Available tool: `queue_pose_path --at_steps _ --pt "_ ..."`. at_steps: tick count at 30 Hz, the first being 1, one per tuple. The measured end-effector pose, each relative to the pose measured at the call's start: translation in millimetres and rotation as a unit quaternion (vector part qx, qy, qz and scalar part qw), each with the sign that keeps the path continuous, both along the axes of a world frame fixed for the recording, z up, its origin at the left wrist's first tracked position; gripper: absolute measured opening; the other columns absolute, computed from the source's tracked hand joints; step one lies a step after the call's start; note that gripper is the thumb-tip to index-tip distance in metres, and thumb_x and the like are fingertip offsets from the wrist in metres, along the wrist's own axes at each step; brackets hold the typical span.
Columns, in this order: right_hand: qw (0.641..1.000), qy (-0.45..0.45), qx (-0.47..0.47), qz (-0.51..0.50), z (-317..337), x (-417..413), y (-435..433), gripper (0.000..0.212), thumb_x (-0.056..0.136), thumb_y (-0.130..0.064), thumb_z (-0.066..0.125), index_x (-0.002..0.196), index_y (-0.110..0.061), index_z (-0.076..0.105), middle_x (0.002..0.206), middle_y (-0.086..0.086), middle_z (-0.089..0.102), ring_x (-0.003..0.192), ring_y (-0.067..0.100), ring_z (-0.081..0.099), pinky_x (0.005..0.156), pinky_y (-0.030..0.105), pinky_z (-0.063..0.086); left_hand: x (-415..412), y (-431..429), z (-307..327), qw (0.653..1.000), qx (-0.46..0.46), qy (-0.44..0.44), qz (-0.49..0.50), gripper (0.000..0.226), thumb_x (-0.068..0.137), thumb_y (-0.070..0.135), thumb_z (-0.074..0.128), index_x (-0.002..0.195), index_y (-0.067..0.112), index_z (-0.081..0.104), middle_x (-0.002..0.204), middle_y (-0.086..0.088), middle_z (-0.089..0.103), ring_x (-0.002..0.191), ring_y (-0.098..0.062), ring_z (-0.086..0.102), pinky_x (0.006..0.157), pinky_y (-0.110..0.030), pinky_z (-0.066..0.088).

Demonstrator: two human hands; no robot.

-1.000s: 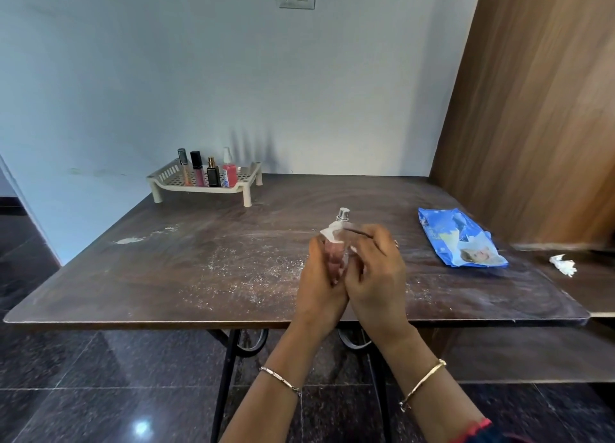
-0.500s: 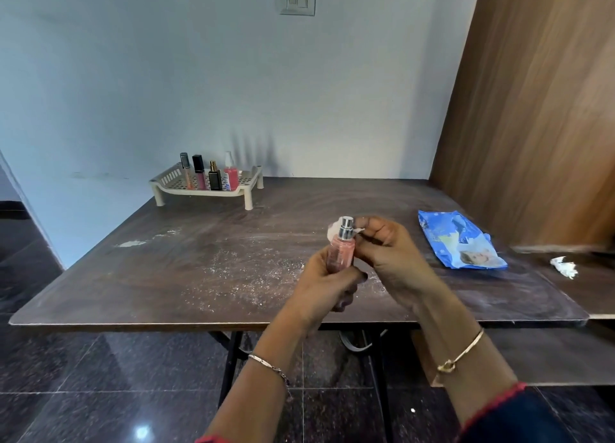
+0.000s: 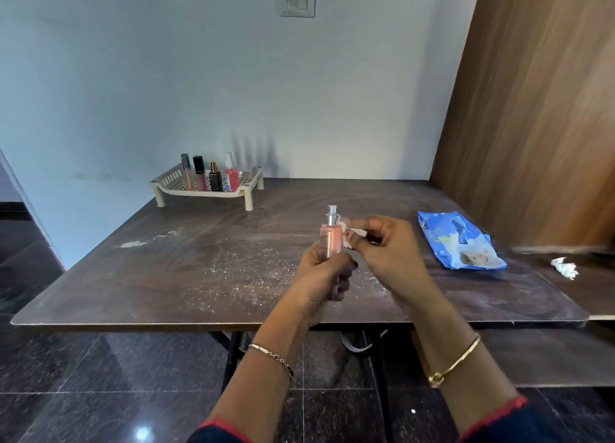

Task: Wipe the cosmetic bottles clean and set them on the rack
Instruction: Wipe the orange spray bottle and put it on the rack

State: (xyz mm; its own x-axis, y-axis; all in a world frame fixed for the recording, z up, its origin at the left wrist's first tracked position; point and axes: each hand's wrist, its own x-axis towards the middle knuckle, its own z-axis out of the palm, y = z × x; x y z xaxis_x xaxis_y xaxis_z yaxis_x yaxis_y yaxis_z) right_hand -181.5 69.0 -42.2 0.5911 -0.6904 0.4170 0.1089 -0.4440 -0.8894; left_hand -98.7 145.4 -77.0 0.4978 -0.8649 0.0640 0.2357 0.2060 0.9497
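The left hand (image 3: 324, 272) grips a pink spray bottle (image 3: 330, 239) upright by its lower half, above the near middle of the dusty table (image 3: 199, 259). The right hand (image 3: 387, 252) pinches a small white wipe (image 3: 352, 234) against the bottle's right side (silver nozzle bare on top). The cream rack (image 3: 206, 191), at the table's far left, holds four cosmetic bottles (image 3: 210, 176). A blue wipes pack (image 3: 461, 242) lies at the table's right.
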Motion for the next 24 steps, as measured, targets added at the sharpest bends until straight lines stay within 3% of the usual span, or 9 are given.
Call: queue_pose_path --at_steps 1,4,8,10,12,15,18,21,24 --pt "0.995 0.002 -0.072 -0.065 -4 1 3 0.018 0.082 0.001 0.065 0.086 -0.013 0.074 0.078 -0.001 0.071 0.071 0.01 0.064 0.064 0.025 0.048 -1 -2 0 0.999 0.008 -0.029 0.022 0.015 0.067 0.005 0.056 0.074 0.014 0.047 0.048 0.004 0.038 0.037 -0.007 0.029 0.039 -0.016 0.017" --pt "0.936 0.021 -0.294 -0.194 -9 2 7 0.019 0.076 0.003 0.058 0.083 -0.008 0.072 0.075 0.001 0.061 0.066 0.017 0.055 0.062 0.031 0.045 -2 -7 1 0.992 0.044 -0.083 0.09 0.022 0.08 0.006 0.058 0.097 0.007 0.045 0.06 -0.001 0.042 0.042 -0.009 0.035 0.038 -0.021 0.026" --pt "0.926 -0.029 -0.304 -0.22 -6 0 18 0.03 0.075 0.009 0.058 0.095 -0.007 0.072 0.078 -0.001 0.053 0.065 0.01 0.047 0.06 0.021 0.04 -2 -6 9 0.976 0.068 -0.143 0.152 0.036 0.073 0.027 0.068 0.093 0.019 0.04 0.071 -0.002 0.05 0.054 -0.012 0.043 0.049 -0.03 0.036" --pt "0.924 -0.027 -0.311 -0.219 -2 1 22 0.033 0.075 0.009 0.056 0.099 -0.007 0.072 0.081 0.0 0.054 0.066 0.011 0.048 0.061 0.021 0.041 -2 -4 13 0.959 0.076 -0.203 0.182 0.035 0.079 0.024 0.068 0.098 0.018 0.038 0.073 0.001 0.053 0.057 -0.013 0.047 0.054 -0.031 0.04" --pt "0.903 0.005 -0.359 -0.235 5 2 24 0.028 0.077 0.0 0.051 0.095 -0.006 0.072 0.082 0.005 0.057 0.067 0.019 0.054 0.06 0.029 0.046 -5 -1 15 0.916 0.098 -0.314 0.23 0.03 0.084 0.02 0.062 0.101 0.018 0.037 0.073 0.003 0.057 0.062 -0.016 0.054 0.058 -0.032 0.042" --pt "0.863 0.095 -0.437 -0.234 13 7 28 0.03 0.08 -0.017 0.043 0.089 -0.007 0.07 0.084 0.01 0.059 0.071 0.029 0.059 0.054 0.03 0.046 -10 4 12 0.859 0.097 -0.434 0.255 0.025 0.088 0.021 0.054 0.106 0.017 0.038 0.085 -0.008 0.066 0.074 -0.031 0.06 0.059 -0.037 0.042" --pt "0.84 0.168 -0.459 -0.237 23 11 36 0.01 0.081 -0.006 0.057 0.08 -0.005 0.067 0.088 0.012 0.058 0.074 0.031 0.06 0.051 0.027 0.036 -8 2 3 0.822 0.092 -0.49 0.276 0.027 0.09 0.021 0.049 0.114 0.012 0.04 0.095 -0.014 0.063 0.083 -0.036 0.058 0.063 -0.04 0.039" --pt "0.842 0.219 -0.439 -0.224 27 15 37 0.018 0.089 -0.007 0.05 0.1 -0.006 0.064 0.107 0.011 0.052 0.095 0.027 0.055 0.063 0.027 0.033 1 3 -5 0.787 0.077 -0.526 0.313 0.031 0.092 0.021 0.045 0.121 0.01 0.042 0.098 -0.014 0.061 0.084 -0.034 0.055 0.067 -0.043 0.041" --pt "0.853 0.178 -0.448 -0.197 23 20 40 0.019 0.084 -0.007 0.056 0.099 -0.008 0.068 0.096 0.009 0.055 0.083 0.028 0.06 0.058 0.027 0.035 9 10 -5 0.793 0.067 -0.498 0.344 0.033 0.094 0.019 0.045 0.125 0.009 0.04 0.1 -0.017 0.06 0.086 -0.035 0.054 0.072 -0.044 0.042"
